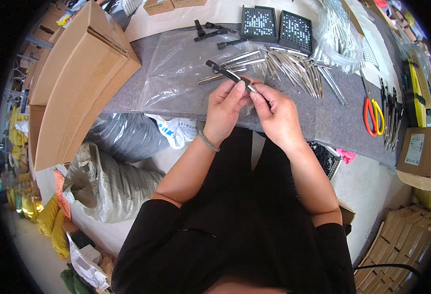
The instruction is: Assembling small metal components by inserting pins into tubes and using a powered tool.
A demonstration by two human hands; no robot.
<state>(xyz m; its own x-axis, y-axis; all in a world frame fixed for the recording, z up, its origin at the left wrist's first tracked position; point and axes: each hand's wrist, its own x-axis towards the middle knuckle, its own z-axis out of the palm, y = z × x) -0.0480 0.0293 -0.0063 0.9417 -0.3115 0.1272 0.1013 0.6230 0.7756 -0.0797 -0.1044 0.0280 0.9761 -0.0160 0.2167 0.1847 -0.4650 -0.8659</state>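
Brightly lit, fisheye-bent edges, black corners

Glossy metal rods (298, 71); matt, rough cloth tabletop (340, 126).

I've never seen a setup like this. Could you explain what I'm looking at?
There is no machine here: a person works with two bare hands, so each hand is a grip. The single picture comes from a wide fisheye camera on the person's head, looking down, so straight edges bend.

The left grip and right grip together hold a black piece with a silvery end. On the grey bench lie plastic film, metal rods, black parts, two black trays and scissors. A carton stands at the left.
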